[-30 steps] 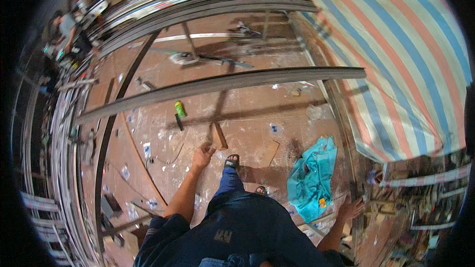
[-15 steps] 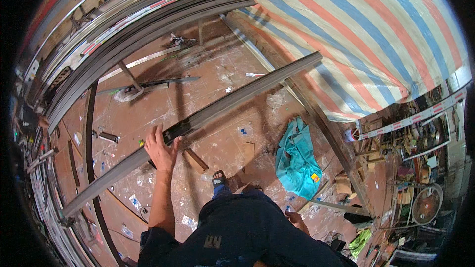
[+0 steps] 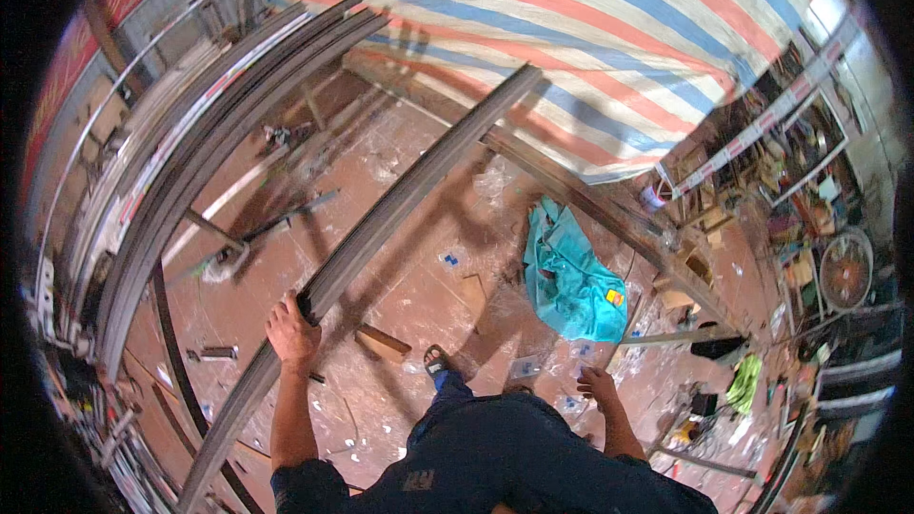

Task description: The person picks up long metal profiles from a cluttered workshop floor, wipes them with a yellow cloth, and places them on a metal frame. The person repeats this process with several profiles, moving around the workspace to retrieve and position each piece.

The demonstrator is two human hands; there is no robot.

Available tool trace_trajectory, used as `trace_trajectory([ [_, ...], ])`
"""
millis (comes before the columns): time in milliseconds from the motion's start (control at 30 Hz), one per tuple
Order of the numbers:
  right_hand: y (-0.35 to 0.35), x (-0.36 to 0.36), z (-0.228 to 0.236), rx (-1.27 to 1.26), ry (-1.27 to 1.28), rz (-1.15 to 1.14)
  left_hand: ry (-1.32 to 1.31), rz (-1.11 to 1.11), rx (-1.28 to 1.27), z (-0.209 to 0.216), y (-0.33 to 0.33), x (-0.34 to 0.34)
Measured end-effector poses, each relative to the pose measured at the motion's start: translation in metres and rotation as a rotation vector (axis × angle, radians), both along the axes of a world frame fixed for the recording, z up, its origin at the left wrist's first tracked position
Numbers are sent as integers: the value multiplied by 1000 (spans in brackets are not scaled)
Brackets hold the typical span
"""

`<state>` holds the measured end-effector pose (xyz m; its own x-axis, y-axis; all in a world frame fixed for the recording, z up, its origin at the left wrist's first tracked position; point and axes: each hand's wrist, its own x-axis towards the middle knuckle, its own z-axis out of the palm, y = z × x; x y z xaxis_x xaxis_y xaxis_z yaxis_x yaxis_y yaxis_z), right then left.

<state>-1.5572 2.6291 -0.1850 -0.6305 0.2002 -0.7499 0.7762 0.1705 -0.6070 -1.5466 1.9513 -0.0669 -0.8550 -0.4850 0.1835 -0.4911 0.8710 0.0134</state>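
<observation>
A long dark metal bar [image 3: 419, 181] with ridges along its length slants across the view, from the lower left up toward the striped sheet. My left hand [image 3: 293, 331] is closed around it below its middle, fingers over the far side. The bar's lower end runs toward the bottom edge of the view. My right hand [image 3: 598, 386] hangs free over the floor at my right side, its fingers loosely bent and a little apart, with nothing visible in them. Nearest to it lies a turquoise cloth or bag [image 3: 574, 276] with a yellow and orange patch.
More long bars [image 3: 205, 162] lie stacked on a rack at the left. A red, white and blue striped sheet [image 3: 533, 0] hangs at the back. Below it stretches a brown beam [image 3: 600, 205]. Short offcuts [image 3: 384, 343] litter the floor. A wheel [image 3: 845, 271] stands among clutter at the right.
My view has turned right, and the bar now slopes more steeply, still in my left hand. My right hand has come forward from beside my body into fuller view.
</observation>
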Motion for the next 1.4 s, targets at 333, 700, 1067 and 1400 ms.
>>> trace_trajectory([
  [333, 149, 178, -147, -143, -88, -309, -273, -218, 909, 45, 161, 5],
  [700, 241, 367, -159, -127, -128, -778, -404, -364, 1220, 95, 483, 50],
  [1067, 415, 394, -129, -146, 116, -1093, -577, -591, 1355, 109, 746, -2],
  [1400, 517, 495, -121, -186, -5, -1584, -675, -780, 1293, 112, 1013, -115],
])
